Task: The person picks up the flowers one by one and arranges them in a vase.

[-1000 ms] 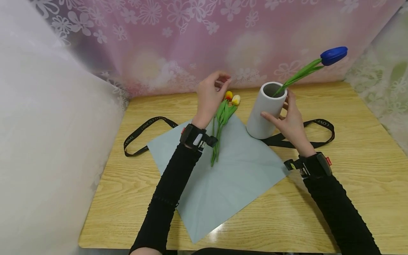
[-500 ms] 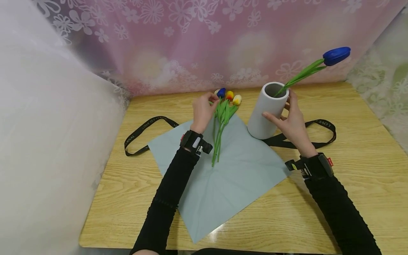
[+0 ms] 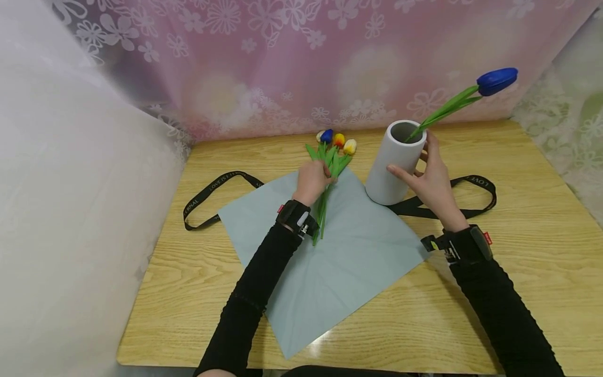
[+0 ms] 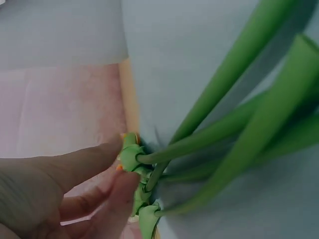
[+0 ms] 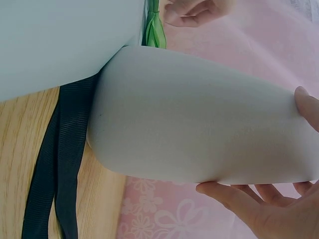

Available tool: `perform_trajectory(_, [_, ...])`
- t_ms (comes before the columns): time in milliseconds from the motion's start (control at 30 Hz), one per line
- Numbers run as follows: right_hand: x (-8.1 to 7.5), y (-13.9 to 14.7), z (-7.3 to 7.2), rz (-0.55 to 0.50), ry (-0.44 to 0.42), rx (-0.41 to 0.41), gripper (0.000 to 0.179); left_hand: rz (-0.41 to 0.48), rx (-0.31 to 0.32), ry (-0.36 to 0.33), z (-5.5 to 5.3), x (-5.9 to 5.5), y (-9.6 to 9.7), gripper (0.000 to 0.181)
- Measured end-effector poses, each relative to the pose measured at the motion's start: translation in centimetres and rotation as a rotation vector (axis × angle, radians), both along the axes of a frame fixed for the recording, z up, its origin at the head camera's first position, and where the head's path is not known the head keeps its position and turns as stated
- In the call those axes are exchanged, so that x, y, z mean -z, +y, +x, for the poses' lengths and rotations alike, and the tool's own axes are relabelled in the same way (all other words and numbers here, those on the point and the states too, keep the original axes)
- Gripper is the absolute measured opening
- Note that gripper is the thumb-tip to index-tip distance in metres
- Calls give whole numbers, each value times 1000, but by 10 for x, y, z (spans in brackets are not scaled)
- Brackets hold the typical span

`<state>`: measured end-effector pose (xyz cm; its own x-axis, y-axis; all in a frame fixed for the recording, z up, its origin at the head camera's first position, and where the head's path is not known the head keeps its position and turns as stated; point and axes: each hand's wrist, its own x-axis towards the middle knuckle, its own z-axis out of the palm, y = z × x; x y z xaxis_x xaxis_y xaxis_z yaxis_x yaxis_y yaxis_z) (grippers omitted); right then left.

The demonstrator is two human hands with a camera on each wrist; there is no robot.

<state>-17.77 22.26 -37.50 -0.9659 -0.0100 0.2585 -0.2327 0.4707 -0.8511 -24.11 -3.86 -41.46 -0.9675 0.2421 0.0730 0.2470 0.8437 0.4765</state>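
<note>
R hand: vase held | L hand: fingers narrow at tulips, grip unclear | Risk: 1+ poss. snagged, stems crossed

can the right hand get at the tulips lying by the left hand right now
Probably not: the right hand holds the white vase, which is between it and those tulips; it would likely have to let go first.

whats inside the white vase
The stem of a blue tulip leans inside the white vase; its lower end and the vase's bottom are covered from view.
</note>
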Motion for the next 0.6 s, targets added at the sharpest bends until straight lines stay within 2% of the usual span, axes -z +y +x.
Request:
perform_trajectory(100, [-1, 0, 0, -1, -1, -1, 99, -27, 13, -33, 1, 2, 2, 28])
perform_trajectory(167, [0, 0, 0, 0, -1, 0, 98, -32, 22, -45, 2, 4, 2, 40])
perform_trajectory(300, [0, 0, 0, 5, -1, 4, 97, -45, 32, -33, 2, 7, 4, 55])
perform_trajectory(367, [-1, 0, 0, 6, 0, 4, 97, -38, 28, -29, 2, 8, 4, 54])
perform_trajectory(600, [-1, 0, 0, 4, -11, 4, 98, 0, -4, -37, 6, 6, 4, 24])
